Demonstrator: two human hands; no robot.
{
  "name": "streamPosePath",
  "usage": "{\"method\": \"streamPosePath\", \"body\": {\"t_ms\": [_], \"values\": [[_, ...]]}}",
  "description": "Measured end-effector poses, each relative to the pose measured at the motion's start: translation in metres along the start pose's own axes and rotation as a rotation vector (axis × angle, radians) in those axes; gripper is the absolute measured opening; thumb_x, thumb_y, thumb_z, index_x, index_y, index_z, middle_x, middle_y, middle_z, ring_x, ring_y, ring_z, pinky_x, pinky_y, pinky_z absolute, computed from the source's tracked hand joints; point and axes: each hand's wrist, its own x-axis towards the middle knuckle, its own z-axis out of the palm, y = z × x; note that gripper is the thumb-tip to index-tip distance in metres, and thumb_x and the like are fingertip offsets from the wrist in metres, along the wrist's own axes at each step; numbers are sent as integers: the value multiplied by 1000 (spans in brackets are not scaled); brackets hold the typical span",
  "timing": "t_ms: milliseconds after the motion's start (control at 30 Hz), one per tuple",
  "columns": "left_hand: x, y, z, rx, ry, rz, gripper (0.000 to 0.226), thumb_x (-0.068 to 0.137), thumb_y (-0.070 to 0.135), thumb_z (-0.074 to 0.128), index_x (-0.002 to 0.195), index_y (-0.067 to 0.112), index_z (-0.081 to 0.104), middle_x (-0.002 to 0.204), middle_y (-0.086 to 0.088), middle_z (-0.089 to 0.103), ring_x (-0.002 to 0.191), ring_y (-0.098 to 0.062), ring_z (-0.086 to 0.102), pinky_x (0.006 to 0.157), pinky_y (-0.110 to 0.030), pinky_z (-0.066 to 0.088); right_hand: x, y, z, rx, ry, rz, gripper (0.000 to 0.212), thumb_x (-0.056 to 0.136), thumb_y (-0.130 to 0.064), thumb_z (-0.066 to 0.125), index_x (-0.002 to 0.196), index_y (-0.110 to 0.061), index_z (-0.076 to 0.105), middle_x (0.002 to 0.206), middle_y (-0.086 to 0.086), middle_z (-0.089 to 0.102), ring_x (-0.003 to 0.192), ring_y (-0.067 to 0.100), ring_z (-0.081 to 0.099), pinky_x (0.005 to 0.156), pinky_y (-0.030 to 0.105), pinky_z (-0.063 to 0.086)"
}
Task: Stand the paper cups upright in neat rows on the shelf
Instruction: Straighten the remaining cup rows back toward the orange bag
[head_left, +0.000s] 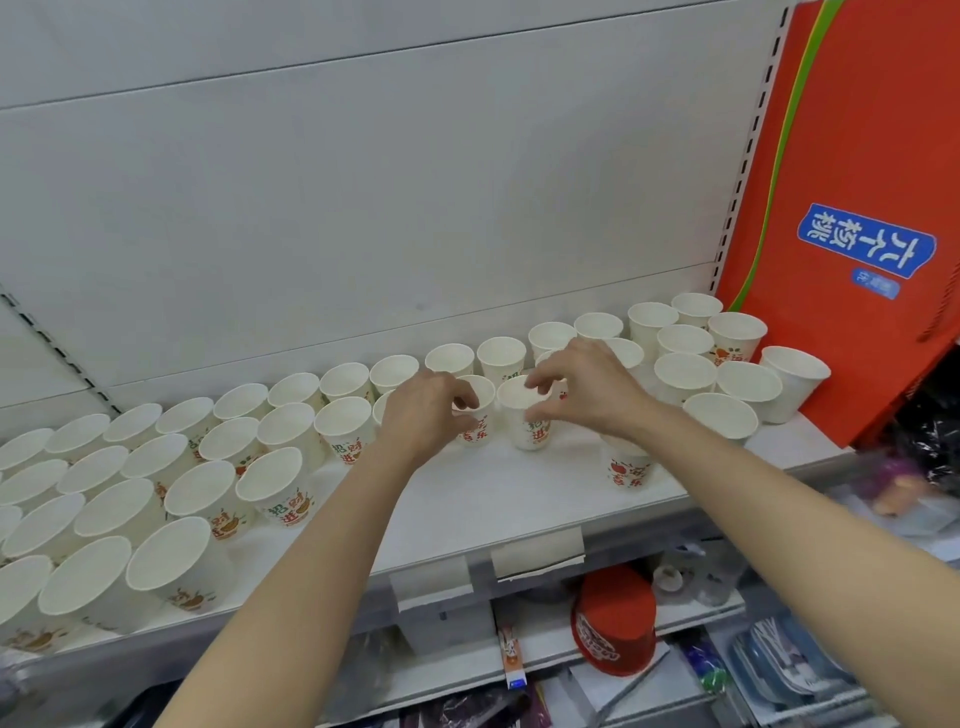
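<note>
Two bare forearms, no sleeves, no watch or rings seen, left hand (423, 410), right hand (587, 387)

White cups (524, 413), red-green print; orange bag (841, 156).

My left hand (423, 415) pinches rim of white printed paper cup (475, 410) at frame centre; right hand (587, 387) grips neighbouring white paper cup (524, 415). More upright cups (275, 488) at 9 o'clock on white metal shelf (493, 493); orange paper bag (852, 208) at 2 o'clock.
</note>
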Motion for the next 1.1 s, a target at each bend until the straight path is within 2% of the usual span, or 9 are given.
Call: {"method": "streamPosePath", "body": {"t_ms": [100,167,433,600,700,800,900,1000,1100], "values": [[1,1,-2,4,4,10,15,77,30,75,92,26,72,91,9,69,91,-14,57,64,-28,41,-7,18,-15,-87,-57,-74,30,72,-34,78,100,-29,71,99,-17,64,102,13,41,89,30,30],[3,2,-2,23,-4,2,10,79,30,73,88,26,72,90,9,69,91,-15,57,62,-28,38,-3,24,-9,-168,-64,-102,28,73,-33,76,101,-29,71,103,-14,66,103,15,42,87,31,29],[3,-2,0,47,58,-21,3,82,27,69,82,26,71,83,8,69,89,-16,55,61,-30,43,16,16,20,-237,-23,-166,3,77,-25,69,79,-26,71,82,-9,67,94,18,48,87,37,32],[3,-1,3,77,71,-8,4,83,27,68,84,26,71,84,8,69,90,-16,56,59,-28,37,25,14,24,-283,-11,-154,5,80,-24,65,79,-26,70,84,-5,67,92,20,47,83,36,32],[4,-1,6,75,61,-2,11,82,29,69,92,26,72,90,7,69,94,-18,56,62,-28,36,24,16,27,-294,-34,-151,7,80,-27,66,87,-27,70,89,-5,67,95,19,48,86,36,32],[-2,7,7,-60,187,7,23,79,35,74,101,28,71,95,10,66,88,-14,56,66,-29,41,12,23,17,-153,81,-114,16,78,-28,72,93,-24,72,92,-6,69,95,21,52,87,35,34],[-12,42,8,-209,287,113,10,79,34,75,89,31,72,86,14,65,80,-7,52,64,-28,43,-12,42,-7,-18,311,-17,11,77,-23,76,87,-22,73,85,-8,70,87,19,56,82,35,37],[-20,89,18,-257,129,327,12,79,39,75,89,32,73,86,15,66,80,-3,45,66,-25,41,-41,61,-27,27,371,97,6,78,-22,75,83,-24,74,83,-12,70,83,14,56,80,34,42],[-21,119,32,-238,0,463,24,76,42,77,96,29,73,96,13,67,88,-11,50,70,-28,43,-68,72,-38,27,385,169,3,78,-19,75,81,-21,74,83,-9,71,83,15,57,77,34,44]]}}
